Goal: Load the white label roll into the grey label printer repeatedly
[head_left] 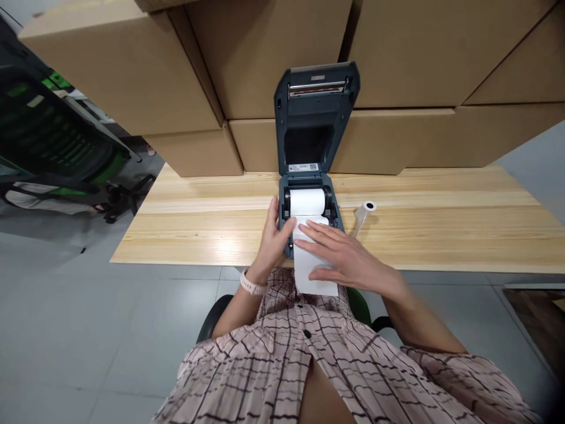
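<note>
A dark grey label printer (282, 182) stands on the wooden table with its lid (316, 118) raised. Inside it, a white paper roll (306, 202) sits between two black holders. A strip of label paper (311, 277) runs from the roll over the printer's front and hangs past the table edge. My left hand (274, 235) rests along the printer's left side, fingers stretched, its thumb at the strip's left edge. My right hand (342, 256) lies over the strip with its fingers spread flat. The printer's front right part is hidden under it.
To the right of the printer lies a small white roll (366, 209) with a loose tail on the table (441, 218). Large cardboard boxes (406, 53) are stacked along the table's back. A black and green chair (57, 129) is on the left.
</note>
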The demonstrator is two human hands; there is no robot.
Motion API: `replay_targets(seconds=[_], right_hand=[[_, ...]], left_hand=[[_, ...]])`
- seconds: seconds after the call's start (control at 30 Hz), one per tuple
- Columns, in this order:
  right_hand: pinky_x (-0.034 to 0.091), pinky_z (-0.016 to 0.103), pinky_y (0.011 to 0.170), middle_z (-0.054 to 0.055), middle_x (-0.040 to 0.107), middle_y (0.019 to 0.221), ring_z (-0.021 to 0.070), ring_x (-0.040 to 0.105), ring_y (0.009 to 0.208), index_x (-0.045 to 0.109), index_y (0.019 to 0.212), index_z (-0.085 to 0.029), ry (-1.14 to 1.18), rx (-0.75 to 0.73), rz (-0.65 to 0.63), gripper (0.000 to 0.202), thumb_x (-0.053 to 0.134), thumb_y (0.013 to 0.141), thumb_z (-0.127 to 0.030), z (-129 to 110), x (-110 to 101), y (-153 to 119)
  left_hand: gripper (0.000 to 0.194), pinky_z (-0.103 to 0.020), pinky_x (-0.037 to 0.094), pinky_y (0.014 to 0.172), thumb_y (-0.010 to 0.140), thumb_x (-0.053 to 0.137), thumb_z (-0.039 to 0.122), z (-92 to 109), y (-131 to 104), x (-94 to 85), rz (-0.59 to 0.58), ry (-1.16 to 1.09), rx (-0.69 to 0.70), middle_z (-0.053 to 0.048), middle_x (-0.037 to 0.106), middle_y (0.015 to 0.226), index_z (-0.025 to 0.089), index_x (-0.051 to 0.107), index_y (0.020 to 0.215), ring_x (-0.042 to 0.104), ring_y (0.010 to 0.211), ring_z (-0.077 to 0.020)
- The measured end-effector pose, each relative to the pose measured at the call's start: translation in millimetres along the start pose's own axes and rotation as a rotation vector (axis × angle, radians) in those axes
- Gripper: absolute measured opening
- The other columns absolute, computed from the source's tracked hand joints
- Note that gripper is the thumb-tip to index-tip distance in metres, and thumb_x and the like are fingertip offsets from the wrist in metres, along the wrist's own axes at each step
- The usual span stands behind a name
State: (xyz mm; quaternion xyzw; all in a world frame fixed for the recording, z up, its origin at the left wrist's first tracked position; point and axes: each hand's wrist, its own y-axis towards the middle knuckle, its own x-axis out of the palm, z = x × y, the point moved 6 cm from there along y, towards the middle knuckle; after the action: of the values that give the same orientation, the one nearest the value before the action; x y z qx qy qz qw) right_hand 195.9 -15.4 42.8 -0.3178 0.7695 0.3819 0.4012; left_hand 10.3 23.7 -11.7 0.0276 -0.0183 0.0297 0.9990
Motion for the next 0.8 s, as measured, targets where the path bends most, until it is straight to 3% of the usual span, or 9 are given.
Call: replay_targets(seconds=[0.07,0.13,0.2,0.23,0.33,0.43,0.53,0.63,0.8], right_hand=[[0.061,0.053,0.117,0.005,0.072,0.151,0.0267,0.068,0.142,0.067,0.15,-0.033,0.16,-0.021,0.145,0.047,0.063,0.108,-0.054,12.4,-31.0,3.0],[0.063,0.047,0.113,0.002,0.08,0.137,0.0213,0.075,0.13,0.074,0.138,-0.035,0.225,0.04,0.455,0.032,0.061,0.111,-0.047,43.6,-74.9,12.6],[0.058,0.046,0.119,0.005,0.077,0.141,0.02,0.072,0.132,0.074,0.135,-0.029,0.159,0.149,0.824,0.037,0.058,0.112,-0.053,86.3,-117.4,26.9],[0.053,0.046,0.124,0.007,0.073,0.148,0.0198,0.068,0.138,0.069,0.141,-0.026,0.181,0.177,0.893,0.046,0.057,0.111,-0.058,108.6,-130.7,41.3],[0.045,0.051,0.129,0.003,0.055,0.168,0.0218,0.055,0.154,0.048,0.161,-0.027,0.3,0.247,0.799,0.073,0.034,0.11,-0.076,167.2,-149.9,101.3],[0.05,0.048,0.128,-0.009,0.051,0.171,0.023,0.049,0.159,0.051,0.16,-0.04,0.39,0.303,0.702,0.071,0.026,0.108,-0.081,189.7,-155.3,141.2],[0.052,0.043,0.124,-0.005,0.06,0.164,0.0215,0.057,0.15,0.059,0.153,-0.038,0.383,0.332,0.729,0.073,0.019,0.109,-0.079,168.9,-152.6,135.6],[0.049,0.044,0.124,0.005,0.068,0.149,0.0216,0.062,0.141,0.064,0.149,-0.031,0.207,0.166,0.813,0.072,0.019,0.111,-0.073,109.1,-139.2,95.1],[0.056,0.056,0.115,0.004,0.07,0.147,0.0286,0.065,0.138,0.056,0.158,-0.04,-0.048,-0.033,0.805,0.048,0.033,0.117,-0.048,22.8,-74.3,16.8]], left_hand=[[0.109,-0.054,0.02,0.142,0.088,0.084,0.056,3.5,-29.4,6.1,-0.02,0.057,-0.07,-0.008,0.019,0.187,0.034,0.022,0.175,0.016,0.173,-0.0366],[0.116,-0.057,0.028,0.14,0.088,0.084,0.057,5.9,-51.0,10.5,-0.052,0.049,-0.111,-0.01,0.022,0.186,0.035,0.012,0.176,0.022,0.172,-0.0387],[0.118,-0.059,0.034,0.137,0.089,0.082,0.059,7.2,-61.3,11.6,-0.072,0.046,-0.121,-0.011,0.024,0.185,0.036,0.007,0.177,0.024,0.171,-0.0402],[0.118,-0.059,0.035,0.137,0.089,0.082,0.059,7.5,-62.8,11.1,-0.073,0.052,-0.117,-0.01,0.023,0.185,0.037,0.007,0.177,0.023,0.171,-0.0406],[0.121,-0.057,0.032,0.138,0.086,0.085,0.06,6.3,-60.8,7.4,-0.056,0.071,-0.11,-0.008,0.015,0.187,0.038,0.007,0.176,0.014,0.173,-0.0408],[0.127,-0.055,0.03,0.139,0.083,0.087,0.062,2.8,-60.0,5.6,-0.058,0.049,-0.149,-0.006,0.005,0.189,0.039,0.004,0.176,0.008,0.174,-0.039],[0.13,-0.054,0.03,0.139,0.084,0.086,0.062,1.0,-62.6,6.2,-0.077,0.021,-0.169,-0.005,-0.001,0.189,0.04,-0.002,0.176,0.007,0.175,-0.0371],[0.128,-0.054,0.031,0.139,0.086,0.083,0.064,-0.1,-65.3,7.3,-0.102,0.007,-0.157,-0.004,-0.001,0.189,0.043,-0.006,0.175,0.009,0.174,-0.0367],[0.132,-0.054,0.022,0.141,0.083,0.087,0.062,-5.0,-71.4,3.7,-0.109,0.009,-0.119,-0.003,-0.001,0.189,0.046,-0.007,0.174,0.006,0.175,-0.0343]])
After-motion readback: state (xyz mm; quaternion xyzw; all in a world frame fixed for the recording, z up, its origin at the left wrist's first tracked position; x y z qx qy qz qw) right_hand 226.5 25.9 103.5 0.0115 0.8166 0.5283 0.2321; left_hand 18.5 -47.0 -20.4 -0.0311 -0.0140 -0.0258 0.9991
